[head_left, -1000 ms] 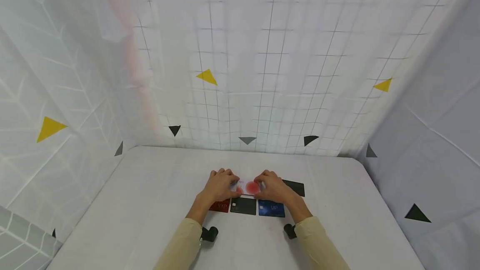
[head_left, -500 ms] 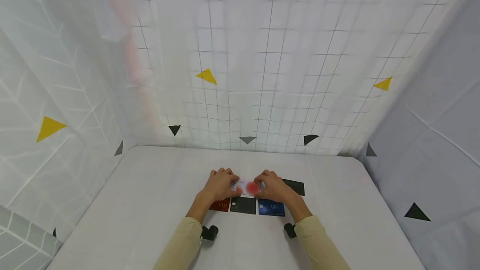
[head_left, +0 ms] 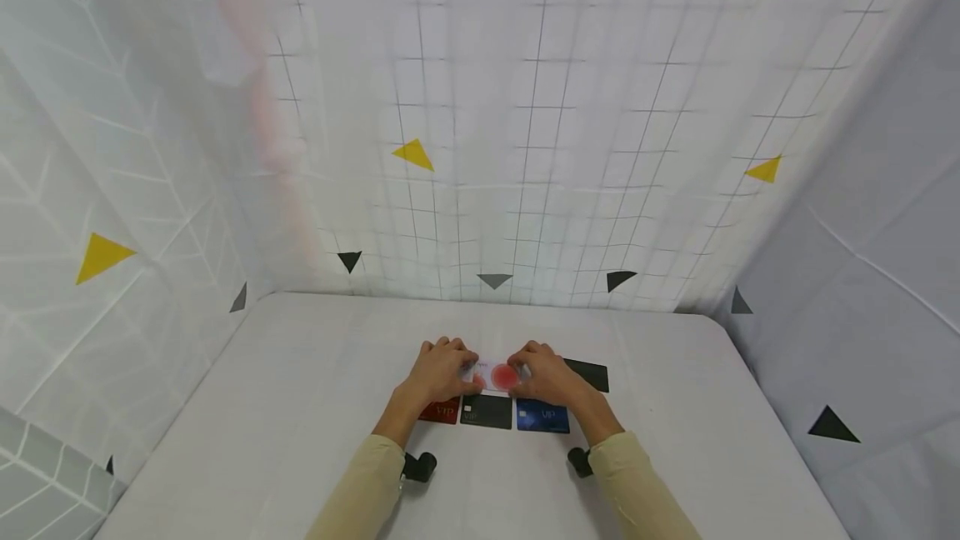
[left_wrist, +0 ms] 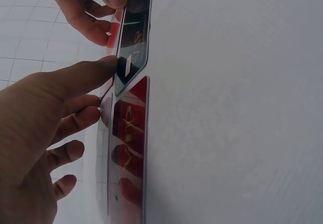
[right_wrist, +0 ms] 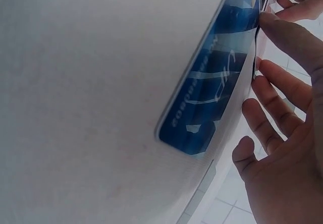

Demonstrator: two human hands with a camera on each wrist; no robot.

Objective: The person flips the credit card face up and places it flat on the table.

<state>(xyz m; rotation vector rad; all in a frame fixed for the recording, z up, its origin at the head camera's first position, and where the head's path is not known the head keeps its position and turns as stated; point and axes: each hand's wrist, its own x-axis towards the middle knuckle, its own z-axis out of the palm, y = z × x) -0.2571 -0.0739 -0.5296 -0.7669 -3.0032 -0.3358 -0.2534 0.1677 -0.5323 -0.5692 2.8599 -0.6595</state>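
Note:
A pale pink card with a red circle [head_left: 505,376] lies between the hands in the head view. My left hand [head_left: 437,372] holds its left end with thumb and fingertips at the edges. Its right end is held the same way by my right hand [head_left: 547,376]. In front lies a row of VIP cards: a red one [head_left: 444,412] partly under the left hand, a dark one [head_left: 487,412] in the middle and a blue one [head_left: 543,417] by the right wrist. The left wrist view has the thumb right at the dark card's corner.
Beyond the right hand lies another black card [head_left: 590,375], partly hidden by it. A pale card [left_wrist: 104,153] sits behind the red one in the left wrist view. The white table [head_left: 315,407] is enclosed by white grid-marked curtains [head_left: 480,107].

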